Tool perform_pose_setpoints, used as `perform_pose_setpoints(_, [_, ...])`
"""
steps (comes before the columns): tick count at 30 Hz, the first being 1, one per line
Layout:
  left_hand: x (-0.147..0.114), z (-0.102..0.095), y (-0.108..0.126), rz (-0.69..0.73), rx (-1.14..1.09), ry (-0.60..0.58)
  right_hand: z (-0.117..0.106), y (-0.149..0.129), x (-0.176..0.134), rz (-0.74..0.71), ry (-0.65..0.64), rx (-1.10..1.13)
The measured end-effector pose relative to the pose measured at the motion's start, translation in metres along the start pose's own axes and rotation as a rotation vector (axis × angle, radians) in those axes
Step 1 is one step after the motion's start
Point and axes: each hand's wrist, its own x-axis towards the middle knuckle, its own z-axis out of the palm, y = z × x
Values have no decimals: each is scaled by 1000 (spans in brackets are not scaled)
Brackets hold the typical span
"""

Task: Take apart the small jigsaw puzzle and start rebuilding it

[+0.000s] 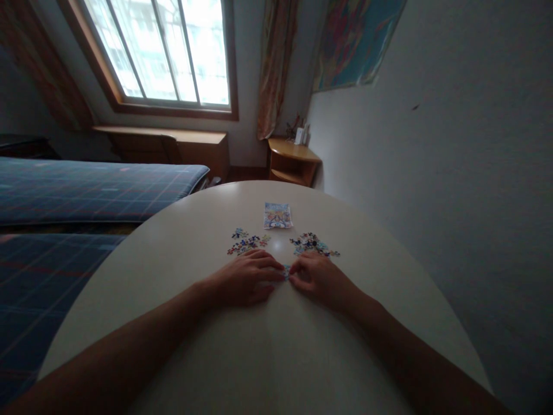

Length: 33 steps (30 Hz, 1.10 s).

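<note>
Between my fingertips, a small puzzle piece (286, 272) with light blue on it lies low over the white table (276, 346), mostly covered. My left hand (248, 278) reaches it from the left, palm down, with fingers stretched out and the thumb apart; its fingertips touch the piece's left edge. From the other side, my right hand (318, 279) has its thumb and index finger closed at the piece's right edge. Just beyond my left hand is a loose pile of puzzle pieces (248, 244). Another pile of puzzle pieces (311, 243) lies beyond my right hand, partly hidden by it.
A printed picture sheet or packet (277, 215) with a cartoon figure lies farther back on the table. Left of the table stands a bed with a blue plaid mattress (99, 190). A wall (453, 173) runs along the right, and a corner shelf (294, 151) stands behind.
</note>
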Motion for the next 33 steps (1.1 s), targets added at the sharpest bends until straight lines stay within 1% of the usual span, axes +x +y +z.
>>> perform_pose_setpoints(11, [2,-2,3,-14,-9,-1,2,-1,1,13,31,-39])
perform_pose_setpoints(18, [2,-2,2,-9,-1,-4,3,0,0,-26,54,-93])
perform_pose_setpoints(21, [2,-3,4,-17,-5,-12,5,2,-1,-61,75,-90])
perform_pose_setpoints(25, [2,-5,6,-30,-6,-22,4,4,-2,-121,70,-95])
perform_pose_setpoints(29, [2,-4,5,-26,-6,-24,-1,4,-1,-202,41,-119])
perform_pose_setpoints(33, [2,-2,4,-11,-16,-6,-4,4,-1,-224,19,-123])
